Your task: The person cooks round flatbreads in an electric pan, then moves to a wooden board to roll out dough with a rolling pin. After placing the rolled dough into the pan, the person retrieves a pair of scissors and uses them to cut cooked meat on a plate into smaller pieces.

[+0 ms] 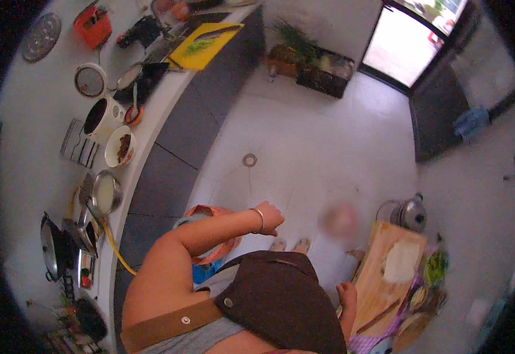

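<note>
My left hand (270, 217), a bracelet at its wrist, is held out over the white tiled floor with fingers curled in; nothing shows in it. Under that forearm sits an orange basin (229, 243) beside a blue bucket (204, 272). My right hand (347, 295) hangs low at the left edge of a wooden cutting board (381, 283); whether it grips anything is hidden. On the board lie a flat white piece (402, 259) and a knife (378, 317). My feet (290, 243) stand between basin and board.
A lidded steel pot (412, 213) and leafy greens (434, 268) flank the board. The counter (151, 127) at left carries bowls, pans, a yellow cutting board (204, 46) and a red container (92, 26). Floor drain (249, 160) ahead; plant crate (322, 71) and doorway (408, 44) beyond.
</note>
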Demonstrator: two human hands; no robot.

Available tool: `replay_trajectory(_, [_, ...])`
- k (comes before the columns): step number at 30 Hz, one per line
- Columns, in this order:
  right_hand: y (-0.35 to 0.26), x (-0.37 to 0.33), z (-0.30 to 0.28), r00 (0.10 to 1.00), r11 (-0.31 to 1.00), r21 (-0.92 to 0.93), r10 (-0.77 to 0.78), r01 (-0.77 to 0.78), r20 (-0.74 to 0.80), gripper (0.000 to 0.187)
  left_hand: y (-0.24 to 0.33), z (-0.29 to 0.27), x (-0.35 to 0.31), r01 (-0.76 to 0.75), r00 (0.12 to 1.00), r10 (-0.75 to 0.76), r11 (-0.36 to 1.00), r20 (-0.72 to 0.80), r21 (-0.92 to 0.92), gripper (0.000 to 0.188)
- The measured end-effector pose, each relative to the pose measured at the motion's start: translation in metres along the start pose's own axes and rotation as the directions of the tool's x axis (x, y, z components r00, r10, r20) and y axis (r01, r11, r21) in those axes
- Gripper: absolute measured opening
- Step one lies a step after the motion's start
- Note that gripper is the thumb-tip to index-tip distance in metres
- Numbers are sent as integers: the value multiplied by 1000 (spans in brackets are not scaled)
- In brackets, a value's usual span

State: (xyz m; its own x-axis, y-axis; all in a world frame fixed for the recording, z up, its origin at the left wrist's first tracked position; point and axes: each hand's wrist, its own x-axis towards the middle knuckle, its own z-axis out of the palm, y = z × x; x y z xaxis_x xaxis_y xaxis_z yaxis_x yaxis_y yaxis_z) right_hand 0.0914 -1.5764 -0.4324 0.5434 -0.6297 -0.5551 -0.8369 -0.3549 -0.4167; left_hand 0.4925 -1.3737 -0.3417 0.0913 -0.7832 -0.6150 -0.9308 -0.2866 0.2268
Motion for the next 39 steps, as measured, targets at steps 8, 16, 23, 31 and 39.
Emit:
replay_trajectory(8, [-71, 246, -95, 985, 871, -479, -26, 107, 172, 29, -145, -64, 42, 255, 955, -283, 937, -90, -241, 40])
replay_trajectory(16, [-364, 506, -142, 854, 789, -336, -441, 515, 276, 38, -226, -34, 1, 667, 739, -640, 652, 210, -361, 42])
replay_trajectory(23, [-680, 576, -87, 574, 762, 373, -645, 529, 504, 37, -289, 149, 36, 565, 814, -553, 682, 178, -464, 32])
replay_trajectory(31, [-871, 675, 9, 323, 817, 533, -454, -219, 830, 28, -443, -9, 75, 677, 595, -713, 197, 370, -710, 50])
replay_trajectory(39, [-1042, 773, 148, 172, 650, 403, -390, -644, 905, 22, -507, -90, 84, 387, 241, -950, -95, 201, -917, 46])
